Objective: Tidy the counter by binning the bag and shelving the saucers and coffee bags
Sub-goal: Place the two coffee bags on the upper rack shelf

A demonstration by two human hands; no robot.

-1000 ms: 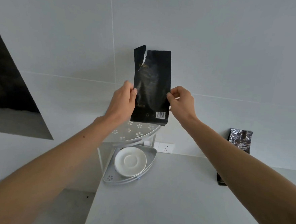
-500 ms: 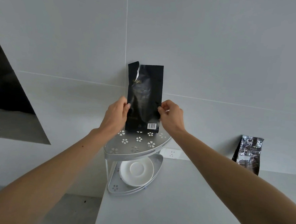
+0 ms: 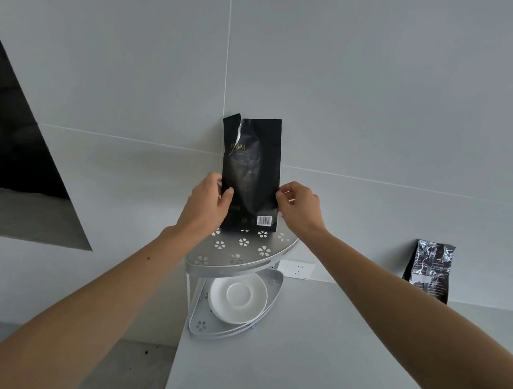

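Note:
A black coffee bag [image 3: 250, 175] with a torn top corner and a white barcode stands upright on the top tier of a silver corner shelf [image 3: 244, 262], against the wall. My left hand [image 3: 207, 206] grips its left edge and my right hand [image 3: 299, 211] pinches its right edge. White saucers [image 3: 237, 296] lie stacked on the shelf's lower tier. A second coffee bag [image 3: 430, 270], black with shiny silver print, leans on the wall at the right of the counter [image 3: 313, 365].
A white wall socket [image 3: 298, 268] sits just right of the shelf. The counter's left edge drops to a grey floor [image 3: 115, 366]. A dark opening [image 3: 13, 134] cuts into the wall at the left.
Both hands have lowered the black coffee bag until its bottom rests on the shelf's top tier. The camera has tilted, so the shelf appears lower in view.

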